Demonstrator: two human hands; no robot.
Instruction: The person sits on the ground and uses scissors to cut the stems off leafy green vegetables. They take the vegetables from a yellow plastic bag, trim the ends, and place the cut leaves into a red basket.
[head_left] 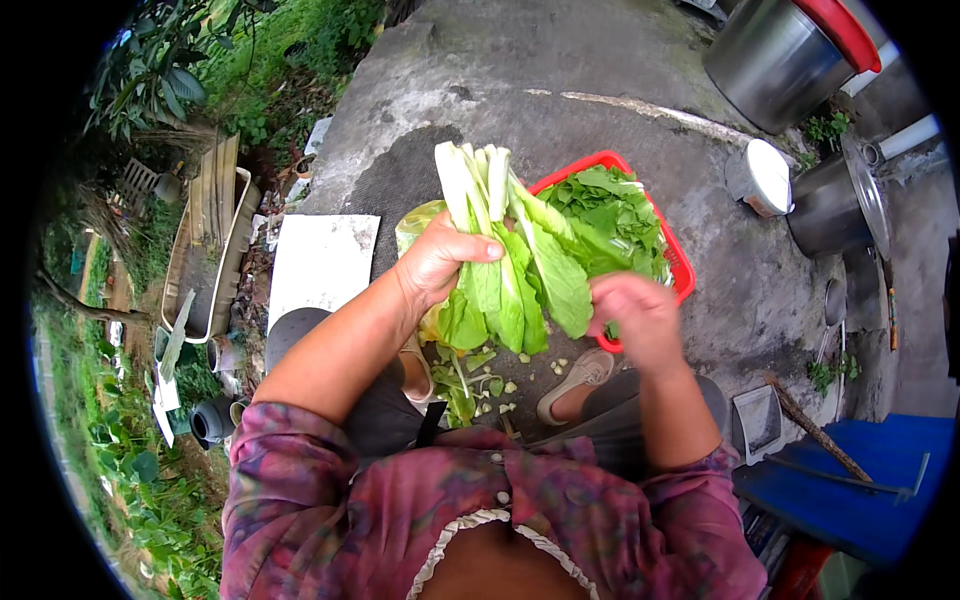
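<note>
My left hand [440,262] is closed around a bunch of leafy greens [515,285], gripping it just below the pale stalk ends. The thick white stalks point away from me and the broad green leaves hang toward me. At the right side of the bunch, my right hand [640,318] is curled beside a leaf's edge. Motion smears its fingers, so whether they pinch the leaf is unclear. Behind the bunch, on the right, a red plastic basket [680,268] holds a heap of more greens [612,205]. A yellowish plastic bag [418,218] is partly hidden behind my left hand.
Leaf scraps [462,400] and small stalk bits litter the ground between my shoes. A white board [322,262] lies to the left, near a long planter trough [232,255]. Farther right stand a white bucket [762,178] and large metal drums [775,65].
</note>
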